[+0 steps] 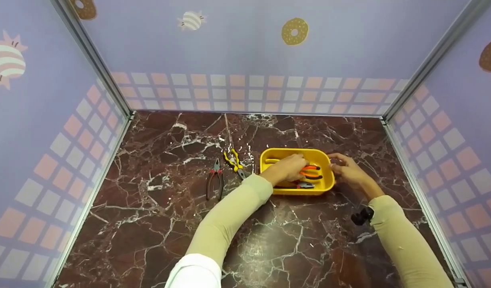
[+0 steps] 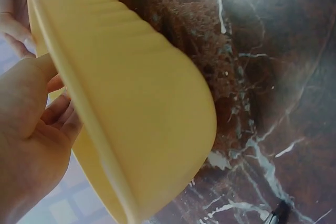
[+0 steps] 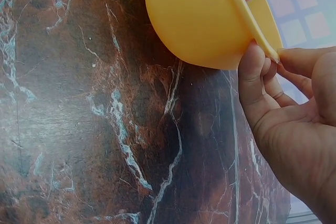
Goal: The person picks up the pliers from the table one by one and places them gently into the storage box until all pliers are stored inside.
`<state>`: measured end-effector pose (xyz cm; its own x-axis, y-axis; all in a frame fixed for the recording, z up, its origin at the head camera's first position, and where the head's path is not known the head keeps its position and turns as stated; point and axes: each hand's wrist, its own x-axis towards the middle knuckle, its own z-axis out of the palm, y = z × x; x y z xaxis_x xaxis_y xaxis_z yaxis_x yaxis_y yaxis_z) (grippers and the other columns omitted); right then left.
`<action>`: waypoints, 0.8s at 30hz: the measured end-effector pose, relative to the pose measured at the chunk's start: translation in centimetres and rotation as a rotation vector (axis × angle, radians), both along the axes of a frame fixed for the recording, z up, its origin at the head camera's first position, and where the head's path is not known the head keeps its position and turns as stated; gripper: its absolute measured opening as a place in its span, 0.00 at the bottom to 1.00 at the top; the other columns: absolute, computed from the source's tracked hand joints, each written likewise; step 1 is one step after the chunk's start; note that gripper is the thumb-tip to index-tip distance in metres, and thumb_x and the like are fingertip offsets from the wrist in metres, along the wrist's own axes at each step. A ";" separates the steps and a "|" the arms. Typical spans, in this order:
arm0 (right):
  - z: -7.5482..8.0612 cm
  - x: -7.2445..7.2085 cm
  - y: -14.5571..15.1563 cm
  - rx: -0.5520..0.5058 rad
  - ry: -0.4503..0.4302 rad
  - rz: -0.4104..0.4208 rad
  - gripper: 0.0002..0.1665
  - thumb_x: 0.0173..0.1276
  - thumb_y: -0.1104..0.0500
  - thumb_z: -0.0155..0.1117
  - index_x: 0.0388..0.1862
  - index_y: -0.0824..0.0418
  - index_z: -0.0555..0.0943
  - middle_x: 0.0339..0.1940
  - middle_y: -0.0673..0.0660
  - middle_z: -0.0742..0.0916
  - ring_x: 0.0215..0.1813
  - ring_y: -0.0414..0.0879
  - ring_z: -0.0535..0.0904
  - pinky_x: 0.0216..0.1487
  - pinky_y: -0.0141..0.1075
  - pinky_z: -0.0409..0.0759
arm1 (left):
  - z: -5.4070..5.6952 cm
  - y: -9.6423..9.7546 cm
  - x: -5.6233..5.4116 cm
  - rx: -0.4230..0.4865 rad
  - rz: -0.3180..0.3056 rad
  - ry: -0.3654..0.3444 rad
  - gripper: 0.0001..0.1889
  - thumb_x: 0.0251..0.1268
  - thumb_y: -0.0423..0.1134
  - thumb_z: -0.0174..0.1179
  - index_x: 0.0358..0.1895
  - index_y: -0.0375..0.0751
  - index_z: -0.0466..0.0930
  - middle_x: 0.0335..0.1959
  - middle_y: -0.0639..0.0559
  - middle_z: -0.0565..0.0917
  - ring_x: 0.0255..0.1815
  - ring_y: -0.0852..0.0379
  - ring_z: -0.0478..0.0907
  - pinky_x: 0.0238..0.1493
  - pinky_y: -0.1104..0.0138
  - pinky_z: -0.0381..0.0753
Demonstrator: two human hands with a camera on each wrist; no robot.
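A yellow plastic basin (image 1: 297, 192) stands on the marbled surface. My left hand (image 1: 291, 167) reaches down inside it, with bent fingers (image 2: 59, 113) below the rim in the left wrist view. Orange-and-black-handled pliers (image 1: 311, 172) extend rightward from beside its fingers; their other end is hidden under the hand, and I cannot tell whether the fingers grip them. Another pair of pliers (image 1: 305, 185) lies in the basin along the near wall, partly covered by the left wrist. At the basin's right end my right hand (image 1: 348, 172) pinches the rim (image 3: 265, 48) between thumb and fingers.
Left of the basin lie yellow-and-black-handled pliers (image 1: 234, 162) and dark-handled pliers (image 1: 215, 180). A yellow strip (image 1: 272, 160) shows inside the basin at the back left. Patterned panels (image 1: 245, 92) enclose the marbled surface (image 1: 157, 224) at the back and both sides.
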<state>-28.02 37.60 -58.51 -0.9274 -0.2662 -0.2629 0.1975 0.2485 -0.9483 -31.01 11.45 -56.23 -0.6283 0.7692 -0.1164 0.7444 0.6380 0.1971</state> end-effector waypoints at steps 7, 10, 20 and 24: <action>-0.1 0.1 -0.2 -0.033 -0.009 -0.003 0.26 0.83 0.67 0.52 0.77 0.64 0.69 0.47 0.66 0.80 0.36 0.50 0.83 0.33 0.43 0.88 | -0.2 0.0 0.7 0.004 0.006 0.011 0.14 0.72 0.46 0.70 0.51 0.42 0.87 0.47 0.48 0.84 0.50 0.51 0.80 0.56 0.61 0.78; 0.0 0.1 -0.2 -0.025 -0.008 -0.003 0.26 0.83 0.67 0.51 0.77 0.65 0.68 0.50 0.68 0.79 0.37 0.50 0.84 0.33 0.43 0.88 | -0.3 0.1 0.9 -0.009 0.012 0.010 0.13 0.73 0.47 0.68 0.52 0.43 0.87 0.45 0.50 0.82 0.49 0.52 0.79 0.54 0.61 0.78; 0.0 0.1 -0.2 -0.038 -0.002 0.003 0.26 0.83 0.67 0.52 0.77 0.67 0.67 0.52 0.72 0.79 0.39 0.51 0.83 0.33 0.41 0.88 | -0.6 0.2 1.0 -0.006 0.024 0.027 0.15 0.73 0.48 0.67 0.52 0.43 0.86 0.48 0.49 0.80 0.50 0.52 0.77 0.54 0.60 0.79; 0.0 0.1 -0.1 -0.038 0.004 0.003 0.27 0.83 0.67 0.52 0.77 0.67 0.67 0.58 0.73 0.79 0.41 0.51 0.84 0.33 0.41 0.88 | -0.3 0.0 0.8 -0.002 0.017 0.020 0.15 0.72 0.47 0.67 0.53 0.42 0.86 0.50 0.49 0.79 0.50 0.51 0.77 0.54 0.61 0.78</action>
<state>-27.90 37.52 -58.55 -0.9277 -0.2784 -0.2487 0.1929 0.2129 -0.9578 -30.17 11.47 -56.49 -0.6436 0.7580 -0.1055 0.7372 0.6510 0.1809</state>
